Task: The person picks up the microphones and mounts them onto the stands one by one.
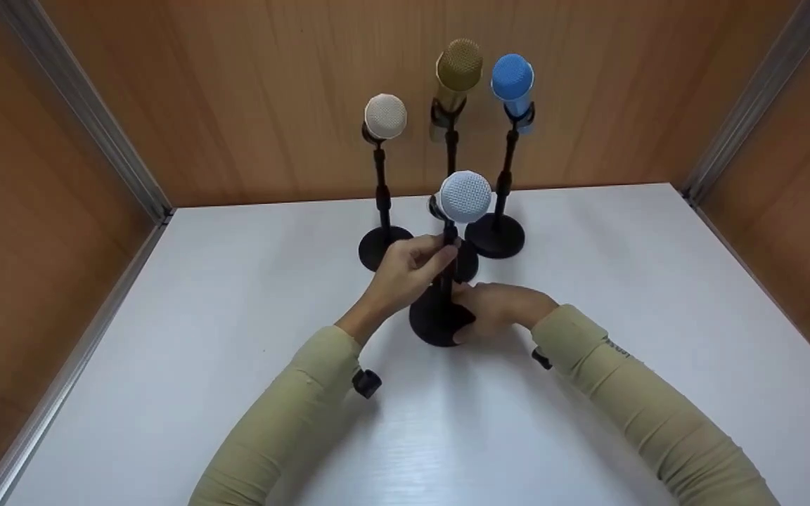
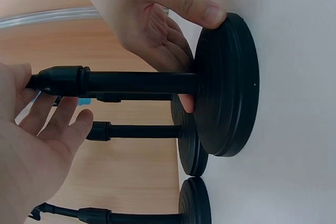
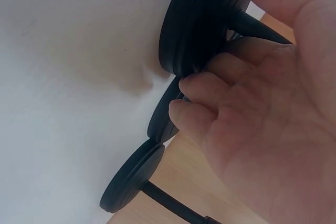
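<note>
A microphone with a pale white mesh head (image 1: pixel 465 197) stands upright on a black stand (image 1: pixel 439 320), in front of the other microphones. My left hand (image 1: pixel 405 274) pinches the stand's pole below the head, at the thicker collar (image 2: pixel 65 81) seen in the left wrist view. Lower down, my right hand (image 1: pixel 496 309) grips the round base, its thumb (image 2: pixel 202 11) on the rim. In the right wrist view the other fingers (image 3: pixel 205 90) curl beside the base (image 3: pixel 194 24). Whether the base touches the table cannot be told.
Behind stand a white microphone (image 1: pixel 385 117) at left, a gold one (image 1: pixel 460 67) in the middle and a blue one (image 1: pixel 512 77) at right, each on a black stand. Wood-grain panels (image 1: pixel 271 105) enclose the white table (image 1: pixel 201 316) at the back and sides.
</note>
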### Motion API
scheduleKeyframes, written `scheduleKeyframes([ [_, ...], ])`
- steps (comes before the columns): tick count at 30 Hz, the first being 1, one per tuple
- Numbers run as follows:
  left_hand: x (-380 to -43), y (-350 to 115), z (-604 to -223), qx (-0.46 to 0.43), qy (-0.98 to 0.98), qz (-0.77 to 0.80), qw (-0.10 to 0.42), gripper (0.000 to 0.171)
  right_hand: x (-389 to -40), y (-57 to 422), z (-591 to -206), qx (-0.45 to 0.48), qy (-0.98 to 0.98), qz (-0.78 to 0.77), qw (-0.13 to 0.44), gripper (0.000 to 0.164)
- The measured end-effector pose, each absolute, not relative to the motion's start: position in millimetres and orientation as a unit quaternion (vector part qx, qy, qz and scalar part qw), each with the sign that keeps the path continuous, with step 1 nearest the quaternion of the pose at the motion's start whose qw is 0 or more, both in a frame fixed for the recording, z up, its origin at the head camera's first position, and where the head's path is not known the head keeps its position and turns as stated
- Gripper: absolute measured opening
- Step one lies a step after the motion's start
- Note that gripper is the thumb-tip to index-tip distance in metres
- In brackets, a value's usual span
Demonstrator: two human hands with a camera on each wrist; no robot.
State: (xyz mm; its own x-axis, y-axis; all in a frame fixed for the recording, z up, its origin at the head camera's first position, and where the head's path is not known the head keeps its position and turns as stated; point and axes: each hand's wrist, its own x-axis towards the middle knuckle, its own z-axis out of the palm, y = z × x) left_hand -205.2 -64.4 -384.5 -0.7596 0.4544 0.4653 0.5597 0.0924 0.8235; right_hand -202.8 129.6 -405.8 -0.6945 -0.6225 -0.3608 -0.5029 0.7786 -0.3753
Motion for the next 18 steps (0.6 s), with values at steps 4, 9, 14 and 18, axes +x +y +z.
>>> scheduleKeyframes([
  [4,-204.5,-65.6,-375.8,-0.327,-0.738,-0.589,0.031,0.021,-204.5,128.1,-406.5,-0.316,0.909,-0.127,0.242,0.065],
  [9,-203.8,-61.5,-361.8,-0.312,-0.726,-0.612,0.035,0.026,-206.9,128.2,-405.7,-0.317,0.907,-0.129,0.244,0.067],
  [14,-201.3,-56.0,-357.4,-0.309,-0.713,-0.628,0.036,0.026,-206.4,130.7,-405.5,-0.319,0.907,-0.124,0.244,0.065],
  [18,-199.8,-52.8,-355.6,-0.313,-0.705,-0.634,0.055,0.025,-204.8,130.5,-407.5,-0.333,0.904,-0.125,0.237,0.060],
])
